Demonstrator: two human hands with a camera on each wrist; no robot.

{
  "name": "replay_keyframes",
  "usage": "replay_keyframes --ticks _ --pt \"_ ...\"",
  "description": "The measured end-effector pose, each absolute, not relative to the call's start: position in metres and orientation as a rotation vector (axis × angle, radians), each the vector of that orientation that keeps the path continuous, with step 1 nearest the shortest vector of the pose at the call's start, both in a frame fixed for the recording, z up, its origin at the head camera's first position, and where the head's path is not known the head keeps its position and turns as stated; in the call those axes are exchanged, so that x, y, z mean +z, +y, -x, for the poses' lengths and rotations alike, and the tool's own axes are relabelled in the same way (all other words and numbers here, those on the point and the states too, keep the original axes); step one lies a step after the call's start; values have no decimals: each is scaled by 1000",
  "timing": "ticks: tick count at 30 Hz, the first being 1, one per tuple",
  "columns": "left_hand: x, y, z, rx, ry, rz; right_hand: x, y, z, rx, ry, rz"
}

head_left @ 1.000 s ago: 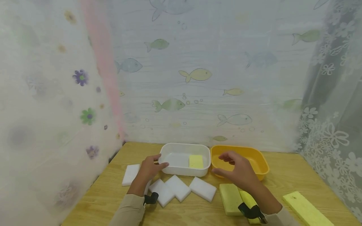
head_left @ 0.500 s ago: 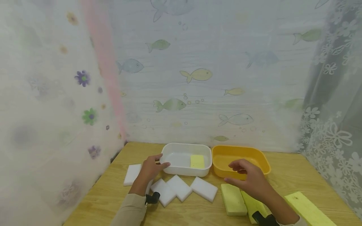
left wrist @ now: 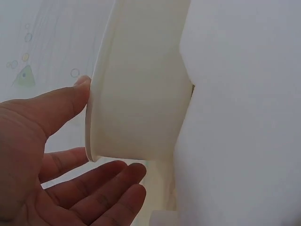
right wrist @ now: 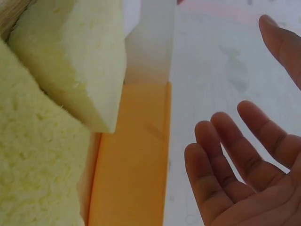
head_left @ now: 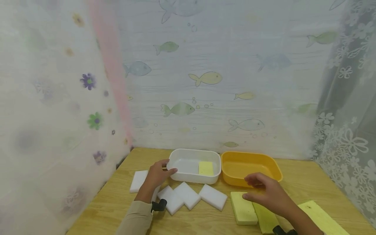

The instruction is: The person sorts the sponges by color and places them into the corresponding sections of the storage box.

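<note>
My left hand [head_left: 158,174] is at the left end of a white plastic tub [head_left: 194,178], its thumb at the rim. In the left wrist view, the other fingers [left wrist: 96,186] lie loosely beside the tub's end wall. A small yellow sponge piece [head_left: 206,168] lies inside that tub at the right. My right hand [head_left: 268,193] hovers with relaxed, spread fingers and holds nothing. It is in front of an orange tub [head_left: 235,180], over a pale yellow sponge block [head_left: 243,210] and a flatter yellow sponge [head_left: 262,220].
Several white sponge blocks [head_left: 213,196] lie in front of the white tub, and another white block [head_left: 138,181] is left of my hand. A long yellow sponge [head_left: 320,217] rests at the right. Behind the wooden table [head_left: 205,223] hangs a fish-patterned curtain [head_left: 176,81].
My right hand has drawn back from over the orange tub, toward me and to the right. The left hand stays at the white tub's end. The whole head view has shifted slightly.
</note>
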State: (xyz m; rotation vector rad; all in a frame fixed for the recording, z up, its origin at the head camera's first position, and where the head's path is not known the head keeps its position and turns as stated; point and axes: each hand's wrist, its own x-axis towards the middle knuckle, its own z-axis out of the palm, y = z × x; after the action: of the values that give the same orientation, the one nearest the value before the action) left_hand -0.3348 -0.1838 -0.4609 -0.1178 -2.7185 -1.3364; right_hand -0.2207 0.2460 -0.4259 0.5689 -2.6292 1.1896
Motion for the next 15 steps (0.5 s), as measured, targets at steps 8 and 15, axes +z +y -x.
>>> replay_keyframes --ticks 8,15 --pt "-464 -179 340 -1367 -2709 163 -437 263 223 1212 -2697 -729" --pt "-466 -178 336 -1261 -2778 141 -448 274 228 1266 -2788 -894"
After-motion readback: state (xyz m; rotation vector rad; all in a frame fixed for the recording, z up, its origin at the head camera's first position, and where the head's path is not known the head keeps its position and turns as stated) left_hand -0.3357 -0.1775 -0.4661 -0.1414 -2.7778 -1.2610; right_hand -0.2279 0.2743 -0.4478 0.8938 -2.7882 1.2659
